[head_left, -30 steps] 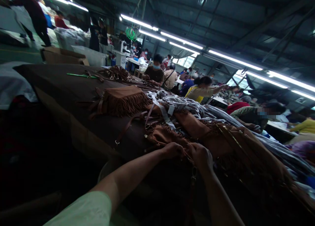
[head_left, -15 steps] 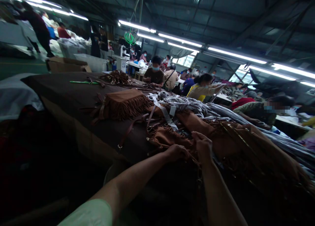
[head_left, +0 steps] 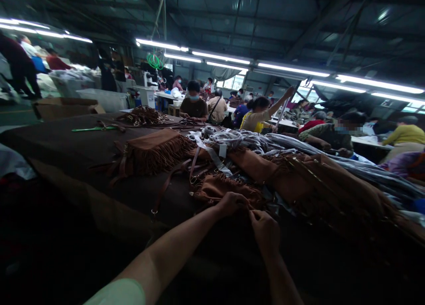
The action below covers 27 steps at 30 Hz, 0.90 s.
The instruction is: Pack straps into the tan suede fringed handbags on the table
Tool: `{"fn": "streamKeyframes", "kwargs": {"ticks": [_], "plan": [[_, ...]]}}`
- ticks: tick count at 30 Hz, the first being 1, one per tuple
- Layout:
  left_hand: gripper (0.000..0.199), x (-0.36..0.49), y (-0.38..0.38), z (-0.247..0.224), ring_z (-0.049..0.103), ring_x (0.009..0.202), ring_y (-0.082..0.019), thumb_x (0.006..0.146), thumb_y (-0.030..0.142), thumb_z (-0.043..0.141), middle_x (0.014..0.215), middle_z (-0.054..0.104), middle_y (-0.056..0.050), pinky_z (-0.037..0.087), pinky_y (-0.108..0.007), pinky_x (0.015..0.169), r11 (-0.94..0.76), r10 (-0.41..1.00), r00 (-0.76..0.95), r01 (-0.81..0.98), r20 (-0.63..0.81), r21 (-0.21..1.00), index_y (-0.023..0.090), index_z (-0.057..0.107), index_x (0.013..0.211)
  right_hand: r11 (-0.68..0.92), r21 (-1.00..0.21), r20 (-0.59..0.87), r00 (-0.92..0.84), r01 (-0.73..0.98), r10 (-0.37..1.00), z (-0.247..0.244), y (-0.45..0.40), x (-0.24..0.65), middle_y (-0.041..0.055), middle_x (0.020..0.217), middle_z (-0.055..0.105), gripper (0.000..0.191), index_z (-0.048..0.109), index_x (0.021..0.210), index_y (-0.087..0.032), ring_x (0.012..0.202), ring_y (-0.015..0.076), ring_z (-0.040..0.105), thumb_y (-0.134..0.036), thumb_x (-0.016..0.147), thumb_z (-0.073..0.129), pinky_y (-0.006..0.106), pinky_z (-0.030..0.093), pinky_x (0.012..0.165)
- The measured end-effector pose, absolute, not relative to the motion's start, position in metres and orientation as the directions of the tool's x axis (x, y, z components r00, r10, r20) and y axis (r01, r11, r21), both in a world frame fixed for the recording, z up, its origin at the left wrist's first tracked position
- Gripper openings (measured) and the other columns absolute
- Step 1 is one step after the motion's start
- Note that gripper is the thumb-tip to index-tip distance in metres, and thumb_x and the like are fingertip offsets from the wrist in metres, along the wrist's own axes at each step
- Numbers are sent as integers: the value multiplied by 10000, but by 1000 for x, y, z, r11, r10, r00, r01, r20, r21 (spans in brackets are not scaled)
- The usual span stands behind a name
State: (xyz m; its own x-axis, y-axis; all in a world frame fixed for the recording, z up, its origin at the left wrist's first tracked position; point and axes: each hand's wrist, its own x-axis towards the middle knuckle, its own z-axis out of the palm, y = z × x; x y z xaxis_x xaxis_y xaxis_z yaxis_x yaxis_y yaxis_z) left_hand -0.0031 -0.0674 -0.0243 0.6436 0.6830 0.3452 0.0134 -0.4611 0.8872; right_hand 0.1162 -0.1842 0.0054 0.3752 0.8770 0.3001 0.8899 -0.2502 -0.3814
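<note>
Got both hands close together at the near side of a brown fringed bag [head_left: 219,185], lying on the dark tabletop [head_left: 59,134] right in front of the body. Got the left hand [head_left: 233,203] curled in on the bag's near edge, gripping it, with the right hand [head_left: 265,229] just beside the left fingertips, thumb and fingers pinched together, though too dark to make out anything between them. Can't see much of that near edge, with knuckles covering it. Pretty cramped around there too: hemmed in on the right by a heap of brown pieces [head_left: 299,181] with fringe and gold-coloured lines, and on the far side by a tangle of grey-white cords [head_left: 255,139], plus a pale strip [head_left: 213,153] trailing down almost to the bag. Over to the left, a loose brown strap [head_left: 164,187] with a metal ring at the end, then a second fringed bag [head_left: 157,148] well apart from the hands. Farther back, a pile of straps [head_left: 144,115] with metal hardware and a thin green thing [head_left: 94,129] near it, no idea what. Past the table, a cardboard box [head_left: 66,108] and a pale bin [head_left: 104,100]. Across the way, a masked person in a dark top [head_left: 194,106], and more people under strip lights [head_left: 292,70].
</note>
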Motion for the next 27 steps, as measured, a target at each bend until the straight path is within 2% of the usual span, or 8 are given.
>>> {"fn": "streamKeyframes", "kwargs": {"ticks": [5,10,13,21,25,27], "plan": [[230,-4,-70,-23,645,807,-178,719,169,654,877,717,-62,498,-254,734,-434,705,626,8,334,901,125,719,935,-313,-261,344,390,913,854,7,-186,109,50,873,701,294,707,916,-265,730,182,632,-374,886,436,269,337,576],[221,-5,-70,-21,640,797,-177,713,173,654,866,714,-66,489,-254,733,-413,699,636,-13,326,911,115,718,916,-322,-198,385,376,926,843,1,-185,100,45,915,685,310,688,918,-231,752,170,619,-345,916,400,262,332,591],[210,-3,-65,-21,628,772,-164,709,174,647,840,708,-56,483,-255,729,-356,699,662,-7,271,934,112,717,897,-305,-198,386,360,932,850,-4,-186,99,49,939,678,338,681,926,-225,789,173,613,-354,932,369,261,335,609],[267,6,-50,-8,578,670,-128,566,205,741,743,672,-29,463,-243,668,-133,660,751,79,29,988,99,718,809,-266,-279,375,359,923,854,-6,-187,98,70,1012,676,370,663,1015,-225,872,198,618,-374,938,332,270,377,669],[315,6,-55,-4,577,682,-134,584,264,740,760,672,-31,462,-255,676,-115,692,722,115,-4,987,98,720,850,-357,-418,244,482,835,842,0,-187,103,71,916,701,375,626,1102,-248,764,224,643,-454,886,400,294,401,608],[356,5,-58,-2,574,689,-135,583,283,746,775,671,-34,458,-255,675,-110,723,691,122,-5,986,95,716,883,-325,-515,198,479,793,855,0,-186,108,72,916,707,376,645,1069,-240,769,232,650,-452,862,415,311,434,631]]}}
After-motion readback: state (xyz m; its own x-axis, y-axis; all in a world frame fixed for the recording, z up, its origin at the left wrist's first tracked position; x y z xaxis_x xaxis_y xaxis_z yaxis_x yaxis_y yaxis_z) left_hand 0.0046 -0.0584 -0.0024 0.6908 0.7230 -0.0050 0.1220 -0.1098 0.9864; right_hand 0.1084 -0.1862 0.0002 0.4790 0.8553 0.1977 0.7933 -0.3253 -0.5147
